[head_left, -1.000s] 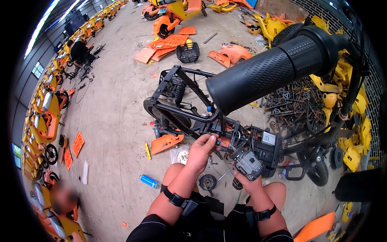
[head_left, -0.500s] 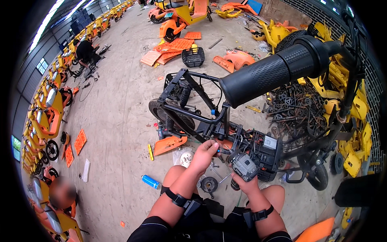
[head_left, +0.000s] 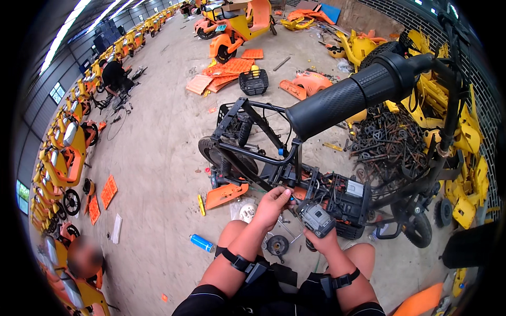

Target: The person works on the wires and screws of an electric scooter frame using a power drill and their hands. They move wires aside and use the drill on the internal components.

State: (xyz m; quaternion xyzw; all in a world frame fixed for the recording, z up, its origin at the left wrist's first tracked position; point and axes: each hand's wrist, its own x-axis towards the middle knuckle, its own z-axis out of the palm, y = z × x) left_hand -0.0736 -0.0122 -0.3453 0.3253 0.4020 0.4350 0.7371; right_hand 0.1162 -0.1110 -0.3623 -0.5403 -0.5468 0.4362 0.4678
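A stripped black scooter frame point(head_left: 263, 158) stands in front of me, its black handlebar grip point(head_left: 332, 105) large in the upper right. My left hand point(head_left: 274, 203) is closed, thumb against fingers, at a small piece with a blue spot among the frame's lower parts; what exactly it grips is too small to name. My right hand point(head_left: 321, 237) is closed on a grey and black power tool point(head_left: 316, 218), whose bulky end faces up and whose front meets the frame beside my left fingertips. A black battery box point(head_left: 345, 200) with wiring sits just right of the tool.
Yellow and orange scooters point(head_left: 68, 163) line the left, where another person point(head_left: 113, 79) crouches. Yellow panels point(head_left: 464, 205) and a heap of rusty metal parts point(head_left: 385, 142) lie right. A blue can point(head_left: 202, 243), a round metal part point(head_left: 276, 246) and orange panels point(head_left: 226, 197) lie on the floor nearby.
The view has shifted slightly, so most of the scene appears a little lower. My hands and the power tool stay together at the frame, with little change in grip.
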